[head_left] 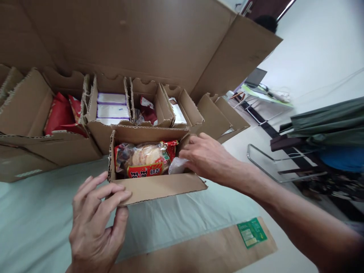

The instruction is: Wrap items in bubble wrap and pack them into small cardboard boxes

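A small open cardboard box [159, 188] stands on the pale green cloth in front of me. Inside lies a clear food packet with red ends [146, 157], its pale round crackers showing through. My left hand [98, 220] grips the box's near left corner, fingertips on the cardboard and thumb below. At the box's right end, my right hand [206, 155] reaches in with curled fingers. They close on a crumpled translucent plastic bag [176, 166] beside the packet; its contents cannot be made out.
Behind stands a row of cardboard bins [110, 127] holding red packets [61, 113], white packs with purple edges [112, 108] and other goods. A tall cardboard panel [136, 41] rises behind them. Brown paper with a green label [252, 232] lies nearest me. A chair [287, 161] stands right.
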A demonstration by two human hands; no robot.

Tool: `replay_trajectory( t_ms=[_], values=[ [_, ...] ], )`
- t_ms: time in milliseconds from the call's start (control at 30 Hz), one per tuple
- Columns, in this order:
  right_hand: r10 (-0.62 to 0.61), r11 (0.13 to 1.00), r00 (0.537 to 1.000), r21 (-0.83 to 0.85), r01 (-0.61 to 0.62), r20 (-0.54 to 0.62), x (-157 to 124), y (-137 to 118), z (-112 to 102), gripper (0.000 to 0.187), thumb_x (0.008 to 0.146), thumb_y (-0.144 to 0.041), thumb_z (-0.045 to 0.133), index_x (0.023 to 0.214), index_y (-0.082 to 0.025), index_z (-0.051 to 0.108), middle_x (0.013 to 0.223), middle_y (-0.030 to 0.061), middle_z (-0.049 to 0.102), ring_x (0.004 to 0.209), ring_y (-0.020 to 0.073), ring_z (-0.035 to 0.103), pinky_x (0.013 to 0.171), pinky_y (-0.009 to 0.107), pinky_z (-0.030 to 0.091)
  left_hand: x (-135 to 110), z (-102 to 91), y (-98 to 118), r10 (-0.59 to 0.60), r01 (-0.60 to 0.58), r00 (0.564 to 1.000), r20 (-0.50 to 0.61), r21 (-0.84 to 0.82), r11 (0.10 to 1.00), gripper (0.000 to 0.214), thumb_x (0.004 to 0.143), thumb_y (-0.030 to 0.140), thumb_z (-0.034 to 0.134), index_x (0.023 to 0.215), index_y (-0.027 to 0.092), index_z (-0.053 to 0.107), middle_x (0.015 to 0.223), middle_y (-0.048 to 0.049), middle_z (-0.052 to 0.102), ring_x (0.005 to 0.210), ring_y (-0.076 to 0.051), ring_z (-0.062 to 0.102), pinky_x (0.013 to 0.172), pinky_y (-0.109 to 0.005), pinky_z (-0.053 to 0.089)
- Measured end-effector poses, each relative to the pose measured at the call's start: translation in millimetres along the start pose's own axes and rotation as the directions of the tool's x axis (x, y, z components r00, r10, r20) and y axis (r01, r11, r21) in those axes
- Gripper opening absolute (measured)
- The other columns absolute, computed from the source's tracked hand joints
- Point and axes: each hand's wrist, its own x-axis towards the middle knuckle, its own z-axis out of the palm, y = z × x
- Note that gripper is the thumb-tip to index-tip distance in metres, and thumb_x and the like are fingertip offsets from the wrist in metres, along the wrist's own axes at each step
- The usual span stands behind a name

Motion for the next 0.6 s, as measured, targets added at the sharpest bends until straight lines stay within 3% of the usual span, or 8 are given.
replay_trajectory(
  t_ms=[167,267,333,400,467,533,600],
  values=[
    [-0.068,0.997,0.985,-0.031,0.074,0.157,29.3,-1.3,25.8,0.022,0.077,-0.007,0.072,0.06,-0.02,0.067,0.062,0.0046,0.07,0.063,0.0191,0.06,0.065,0.035,0.033,2.6,3.1,-1.4,0.017,-0.017,1.0,0.006,-0.002,1.0,0.035,0.09,0.005,0.058,0.111,0.031,0.062,0.106,-0.004,0.064,0.13,-0.031,0.054,0.114,-0.066,0.039],
    [-0.051,0.997,0.971,-0.038,0.061,0.235,31.9,-2.3,16.4,0.014,0.08,-0.009,0.071,0.071,-0.019,0.073,0.074,0.006,0.076,0.07,0.0209,0.065,0.068,0.034,0.038,4.2,3.7,-0.6,0.027,-0.027,1.0,-0.014,-0.007,1.0,0.036,0.09,0.006,0.06,0.116,0.031,0.064,0.109,-0.0041,0.064,0.13,-0.03,0.055,0.115,-0.061,0.041],
    [-0.006,1.0,0.989,-0.016,0.009,0.148,14.7,-0.8,-0.6,0.009,0.085,-0.014,0.069,0.087,-0.019,0.076,0.089,0.0076,0.079,0.082,0.0237,0.069,0.073,0.035,0.043,3.8,3.1,1.0,-0.028,0.027,0.997,-0.075,-0.012,1.0,0.048,0.089,0.009,0.065,0.131,0.031,0.061,0.121,-0.0059,0.063,0.132,-0.029,0.054,0.116,-0.056,0.042],
    [0.12,0.992,0.992,0.037,-0.119,-0.048,-17.8,1.4,-16.9,0.016,0.092,-0.022,0.064,0.103,-0.02,0.075,0.1,0.0084,0.079,0.09,0.0249,0.07,0.078,0.037,0.047,2.4,2.6,1.7,-0.137,0.13,0.98,-0.145,-0.054,0.99,0.068,0.086,0.013,0.072,0.148,0.031,0.049,0.143,-0.0086,0.053,0.138,-0.03,0.049,0.119,-0.054,0.04],
    [0.313,0.945,0.923,0.166,-0.281,-0.223,-56.4,2.1,-22.4,0.02,0.097,-0.028,0.059,0.108,-0.02,0.074,0.102,0.0085,0.079,0.089,0.0239,0.071,0.076,0.036,0.051,1.5,3.6,-0.6,-0.283,0.259,0.948,-0.147,-0.162,0.952,0.082,0.086,0.022,0.075,0.157,0.031,0.036,0.159,-0.0098,0.039,0.146,-0.032,0.042,0.122,-0.054,0.037],
    [0.487,0.845,0.842,0.368,-0.388,-0.232,-87.6,-0.6,-12.0,0.023,0.098,-0.033,0.058,0.111,-0.02,0.073,0.103,0.0085,0.079,0.088,0.0227,0.072,0.064,0.031,0.053,3.2,6.8,-6.1,-0.435,0.401,0.899,-0.049,-0.309,0.863,0.085,0.086,0.031,0.074,0.16,0.031,0.031,0.164,-0.01,0.034,0.147,-0.033,0.041,0.123,-0.054,0.037],
    [0.572,0.722,0.809,0.551,-0.418,-0.135,-100.6,-7.0,11.9,0.033,0.093,-0.039,0.064,0.12,-0.02,0.07,0.109,0.0096,0.078,0.09,0.0229,0.072,0.057,0.028,0.053,8.4,11.7,-13.0,-0.551,0.54,0.827,0.111,-0.428,0.725,0.083,0.087,0.038,0.072,0.159,0.031,0.032,0.161,-0.0097,0.041,0.143,-0.032,0.048,0.121,-0.052,0.04]
  ],
)
